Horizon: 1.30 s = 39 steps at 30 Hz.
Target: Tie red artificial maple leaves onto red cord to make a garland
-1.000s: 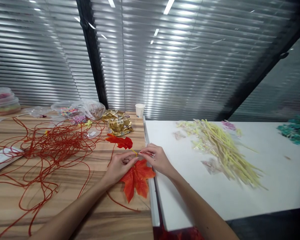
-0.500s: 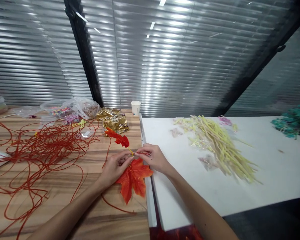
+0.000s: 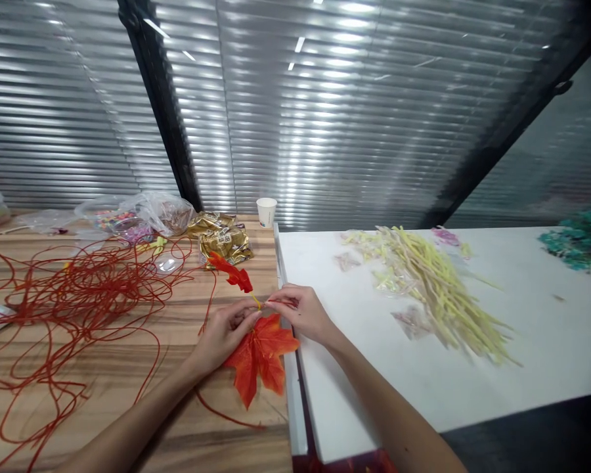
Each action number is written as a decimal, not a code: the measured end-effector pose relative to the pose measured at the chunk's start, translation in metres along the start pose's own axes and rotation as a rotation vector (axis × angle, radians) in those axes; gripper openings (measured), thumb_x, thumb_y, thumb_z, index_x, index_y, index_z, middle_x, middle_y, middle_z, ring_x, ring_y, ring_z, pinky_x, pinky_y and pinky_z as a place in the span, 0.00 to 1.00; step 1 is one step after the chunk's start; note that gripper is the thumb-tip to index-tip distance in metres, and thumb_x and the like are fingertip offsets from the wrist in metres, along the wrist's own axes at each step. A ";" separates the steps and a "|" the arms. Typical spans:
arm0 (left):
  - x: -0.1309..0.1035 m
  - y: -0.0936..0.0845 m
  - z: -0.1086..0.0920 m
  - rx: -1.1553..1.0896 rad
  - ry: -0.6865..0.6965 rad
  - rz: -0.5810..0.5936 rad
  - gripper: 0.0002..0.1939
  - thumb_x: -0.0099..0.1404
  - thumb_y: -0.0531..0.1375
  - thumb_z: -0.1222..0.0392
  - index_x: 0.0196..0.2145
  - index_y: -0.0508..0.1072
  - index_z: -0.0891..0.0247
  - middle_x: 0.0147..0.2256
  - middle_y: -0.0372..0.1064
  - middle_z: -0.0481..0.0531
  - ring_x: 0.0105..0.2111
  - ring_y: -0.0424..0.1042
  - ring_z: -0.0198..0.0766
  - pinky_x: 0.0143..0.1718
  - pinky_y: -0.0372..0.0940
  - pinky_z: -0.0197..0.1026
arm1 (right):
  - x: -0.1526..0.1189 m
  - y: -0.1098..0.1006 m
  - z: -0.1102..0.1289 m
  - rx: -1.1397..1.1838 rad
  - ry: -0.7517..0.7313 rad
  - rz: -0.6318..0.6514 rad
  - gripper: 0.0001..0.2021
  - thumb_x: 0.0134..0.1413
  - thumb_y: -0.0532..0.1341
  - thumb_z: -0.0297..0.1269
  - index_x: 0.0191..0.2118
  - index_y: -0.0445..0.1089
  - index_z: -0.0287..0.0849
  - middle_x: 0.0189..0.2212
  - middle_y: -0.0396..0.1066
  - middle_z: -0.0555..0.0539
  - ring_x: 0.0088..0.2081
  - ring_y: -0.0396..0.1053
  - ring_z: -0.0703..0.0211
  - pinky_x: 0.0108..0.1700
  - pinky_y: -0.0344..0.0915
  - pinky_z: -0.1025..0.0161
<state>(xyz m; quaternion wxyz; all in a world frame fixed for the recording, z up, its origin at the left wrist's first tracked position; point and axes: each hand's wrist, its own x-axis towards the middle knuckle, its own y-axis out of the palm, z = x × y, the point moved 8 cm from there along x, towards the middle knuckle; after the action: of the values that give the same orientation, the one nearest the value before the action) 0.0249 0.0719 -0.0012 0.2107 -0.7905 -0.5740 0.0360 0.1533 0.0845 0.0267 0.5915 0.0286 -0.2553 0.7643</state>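
Left hand (image 3: 225, 333) pinching orange leaf (image 3: 259, 353), right hand (image 3: 300, 313) pinching its stem, wooden table (image 3: 128, 387), white table (image 3: 473, 387), window blinds (image 3: 349, 112)

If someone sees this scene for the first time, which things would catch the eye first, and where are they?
First, the orange maple leaf at the wooden table's right edge, with the left hand and right hand pinching at its stem. Next, the tangle of red cord sprawled over the wood to the left. Then the pile of pale yellow stems on the white table to the right.
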 end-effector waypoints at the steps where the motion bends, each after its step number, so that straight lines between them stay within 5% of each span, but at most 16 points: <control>1: 0.000 0.000 0.000 0.005 -0.001 0.002 0.15 0.57 0.55 0.54 0.39 0.70 0.66 0.27 0.68 0.50 0.26 0.65 0.34 0.27 0.61 0.33 | 0.000 0.000 -0.001 0.000 0.000 0.002 0.08 0.48 0.59 0.38 0.30 0.73 0.41 0.25 0.69 0.47 0.26 0.63 0.63 0.28 0.59 0.66; 30: -0.001 0.005 0.003 0.020 -0.007 0.064 0.13 0.61 0.51 0.55 0.38 0.68 0.67 0.23 0.62 0.46 0.23 0.60 0.30 0.23 0.57 0.31 | -0.001 0.010 -0.017 0.122 0.119 0.014 0.10 0.47 0.59 0.40 0.30 0.72 0.38 0.26 0.71 0.47 0.27 0.65 0.62 0.29 0.62 0.66; 39: 0.001 -0.003 -0.004 0.060 0.047 0.038 0.15 0.60 0.51 0.54 0.36 0.70 0.67 0.27 0.67 0.50 0.25 0.62 0.32 0.25 0.59 0.31 | -0.001 0.012 -0.021 0.171 0.150 -0.009 0.10 0.45 0.61 0.40 0.28 0.72 0.38 0.23 0.69 0.48 0.25 0.63 0.63 0.28 0.59 0.67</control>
<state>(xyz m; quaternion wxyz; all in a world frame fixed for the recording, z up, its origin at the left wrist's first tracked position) 0.0238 0.0726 0.0033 0.2470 -0.7952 -0.5524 0.0387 0.1478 0.0905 0.0039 0.6077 0.0226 -0.1440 0.7807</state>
